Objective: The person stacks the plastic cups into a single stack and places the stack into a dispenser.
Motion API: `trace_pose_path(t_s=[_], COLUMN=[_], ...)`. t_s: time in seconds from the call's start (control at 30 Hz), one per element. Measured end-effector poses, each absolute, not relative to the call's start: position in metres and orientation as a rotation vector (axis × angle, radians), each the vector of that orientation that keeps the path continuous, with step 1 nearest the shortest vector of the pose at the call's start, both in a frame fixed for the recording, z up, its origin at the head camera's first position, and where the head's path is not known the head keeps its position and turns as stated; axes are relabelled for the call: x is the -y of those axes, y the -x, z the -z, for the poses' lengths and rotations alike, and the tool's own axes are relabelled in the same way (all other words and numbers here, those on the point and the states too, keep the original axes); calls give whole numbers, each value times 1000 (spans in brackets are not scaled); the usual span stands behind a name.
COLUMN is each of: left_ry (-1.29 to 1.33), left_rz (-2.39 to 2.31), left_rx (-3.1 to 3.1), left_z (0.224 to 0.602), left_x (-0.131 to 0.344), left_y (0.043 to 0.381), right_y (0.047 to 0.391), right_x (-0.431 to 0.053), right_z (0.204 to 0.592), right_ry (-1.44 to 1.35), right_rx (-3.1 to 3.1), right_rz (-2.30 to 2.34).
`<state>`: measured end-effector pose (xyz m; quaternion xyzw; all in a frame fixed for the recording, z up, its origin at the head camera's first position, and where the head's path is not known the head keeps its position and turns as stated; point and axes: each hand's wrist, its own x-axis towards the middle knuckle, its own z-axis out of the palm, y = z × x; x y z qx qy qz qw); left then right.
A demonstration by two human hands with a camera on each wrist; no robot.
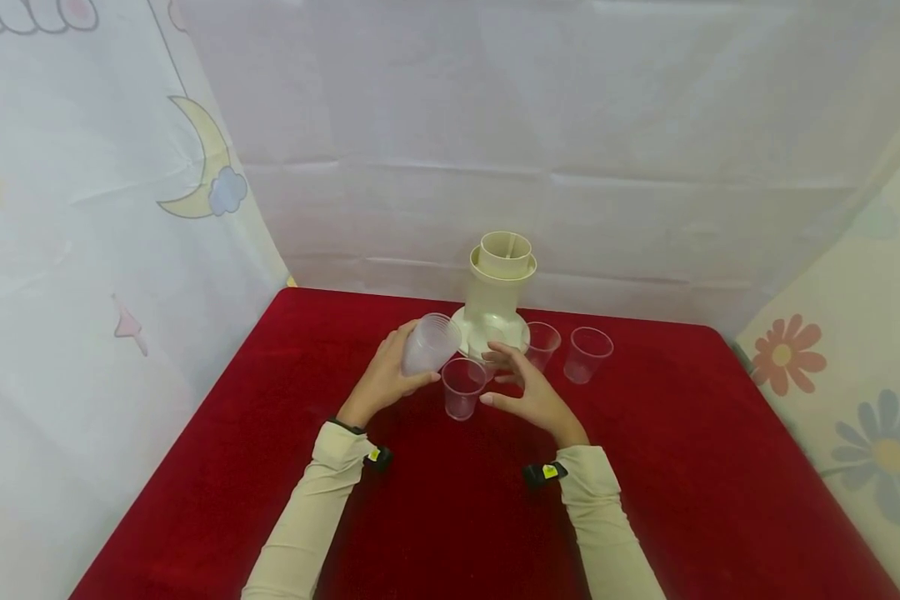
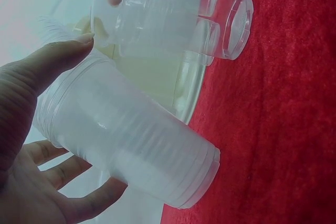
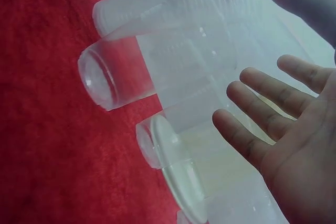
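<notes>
My left hand (image 1: 390,373) grips a nested stack of clear plastic cups (image 1: 429,343), tilted, with thumb and fingers round its side. In the left wrist view the stack (image 2: 131,129) shows several close-set rims. A single clear plastic cup (image 1: 462,400) stands upright on the red cloth between the hands. Just right of that cup is my right hand (image 1: 532,396), its fingers spread and nothing held. In the right wrist view its palm (image 3: 310,140) faces the single cup (image 3: 121,77), with the fingers apart from it.
Behind the hands stands a cream cylindrical holder (image 1: 492,292) on a round base. Two clear cups, one nearer (image 1: 540,354) and one farther right (image 1: 587,358), stand beside it. Another cup, partly hidden by the right hand, overlaps its base. A pale wall sheet (image 1: 645,242) rises behind the table.
</notes>
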<state>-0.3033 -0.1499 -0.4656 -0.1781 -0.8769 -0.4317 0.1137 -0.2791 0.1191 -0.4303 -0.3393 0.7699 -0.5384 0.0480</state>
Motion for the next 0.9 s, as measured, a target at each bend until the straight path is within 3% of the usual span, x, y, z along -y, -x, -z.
trace_pose_path(t_s=[0.9], left_ry=[501], left_rz=[1297], left_rx=[2589], left_z=[466], left_x=[150], left_y=[303], right_y=[282], right_x=[-117], right_z=[453], right_ry=[943], right_rx=[-2317], right_rz=[1614])
